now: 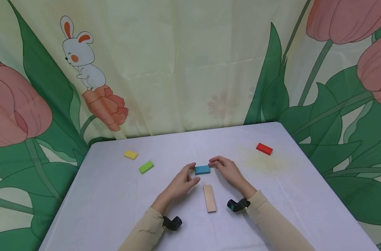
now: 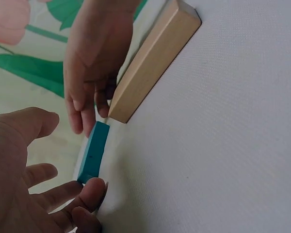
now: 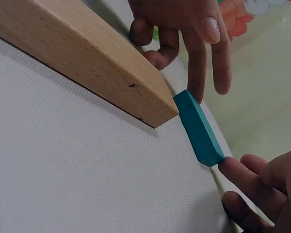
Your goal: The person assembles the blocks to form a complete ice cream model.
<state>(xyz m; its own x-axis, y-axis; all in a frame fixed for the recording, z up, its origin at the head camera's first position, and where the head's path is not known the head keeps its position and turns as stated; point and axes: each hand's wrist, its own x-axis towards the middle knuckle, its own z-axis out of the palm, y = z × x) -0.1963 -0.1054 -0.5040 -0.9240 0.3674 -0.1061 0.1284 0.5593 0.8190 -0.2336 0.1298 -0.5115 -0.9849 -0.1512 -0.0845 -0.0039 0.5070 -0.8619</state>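
A blue block (image 1: 202, 170) lies flat on the white-covered table, crosswise between two hands. The left hand (image 1: 181, 183) is at its left end, thumb apart and fingers loosely bent; in the left wrist view a fingertip of this hand (image 2: 34, 170) is at or very near the block's end. On the other side the right hand (image 1: 229, 171) has its fingers relaxed, and the right wrist view shows a fingertip of that hand (image 3: 262, 184) meeting the block's corner (image 3: 200, 130). Nearer the person, a plain wooden block (image 1: 209, 198) lies lengthwise between the forearms. Neither hand grips anything.
A yellow block (image 1: 131, 154) and a green block (image 1: 146, 167) lie on the table's left side. Toward the back right is a red block (image 1: 264, 149). Behind the table's far edge hangs a curtain (image 1: 190, 69) printed with tulips and a rabbit.
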